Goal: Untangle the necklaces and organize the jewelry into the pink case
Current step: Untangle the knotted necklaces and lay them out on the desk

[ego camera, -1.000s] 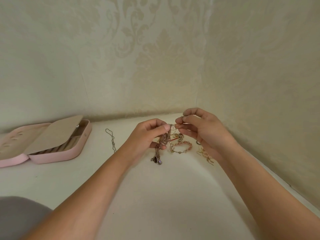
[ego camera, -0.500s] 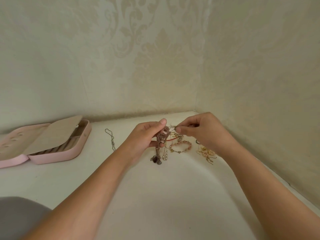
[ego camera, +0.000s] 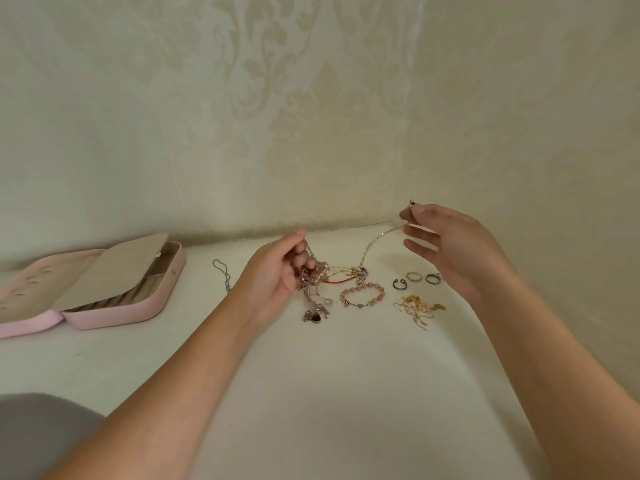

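Left hand [ego camera: 277, 273] grips tangled necklace clump [ego camera: 311, 276]; right hand [ego camera: 446, 244] pinches gold chain [ego camera: 374, 241] drawn from it. Silver chain [ego camera: 221, 276] lies apart. Bracelet [ego camera: 362, 293], rings [ego camera: 414, 277] unsorted; pink case [ego camera: 114, 316] open at far left. Judged early

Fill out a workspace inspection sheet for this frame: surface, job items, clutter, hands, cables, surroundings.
Surface: white tabletop, with jewelry spread near the back corner.
Job's things: pink case lies open at left. The tangled necklaces are lifted partly off the top. A thin gold chain runs from the tangle up to the right. A bead bracelet, three rings and earrings lie loose. A silver chain lies apart, nearer the case.
Clutter: nothing seen.
Hands: left hand grips the tangle; right hand, raised, pinches the gold chain's end.
Cables: nothing seen.
Surroundings: patterned cream wallpaper on two walls that meet in a corner; grey fabric at lower left.
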A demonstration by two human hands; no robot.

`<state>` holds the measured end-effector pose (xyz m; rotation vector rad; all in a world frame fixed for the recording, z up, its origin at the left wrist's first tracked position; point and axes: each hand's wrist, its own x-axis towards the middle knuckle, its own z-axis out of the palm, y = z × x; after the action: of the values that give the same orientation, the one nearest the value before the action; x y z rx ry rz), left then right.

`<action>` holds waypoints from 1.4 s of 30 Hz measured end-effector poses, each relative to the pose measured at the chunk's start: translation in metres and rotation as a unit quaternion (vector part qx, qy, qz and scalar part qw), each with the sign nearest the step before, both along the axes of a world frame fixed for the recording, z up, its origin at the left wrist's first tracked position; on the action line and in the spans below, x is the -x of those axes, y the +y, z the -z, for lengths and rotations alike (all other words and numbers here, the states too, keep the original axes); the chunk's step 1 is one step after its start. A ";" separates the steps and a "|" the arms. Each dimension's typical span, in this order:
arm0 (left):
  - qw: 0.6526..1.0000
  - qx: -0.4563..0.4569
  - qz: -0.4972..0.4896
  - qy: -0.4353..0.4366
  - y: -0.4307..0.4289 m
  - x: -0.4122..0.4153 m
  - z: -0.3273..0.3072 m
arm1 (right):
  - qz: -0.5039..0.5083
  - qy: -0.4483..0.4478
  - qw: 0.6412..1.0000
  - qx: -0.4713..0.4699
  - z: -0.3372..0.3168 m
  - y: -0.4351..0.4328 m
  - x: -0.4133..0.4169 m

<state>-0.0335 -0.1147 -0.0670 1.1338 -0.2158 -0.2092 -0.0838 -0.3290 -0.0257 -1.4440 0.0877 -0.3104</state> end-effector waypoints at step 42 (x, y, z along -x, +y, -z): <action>0.994 -0.045 0.099 -0.007 -0.001 0.004 -0.001 | -0.093 0.002 0.961 0.260 0.009 0.039 0.008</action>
<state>-0.0377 -0.1153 -0.0661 1.2046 -0.3345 -0.3912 -0.0917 -0.2901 -0.0345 -1.9597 -0.1369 -0.1808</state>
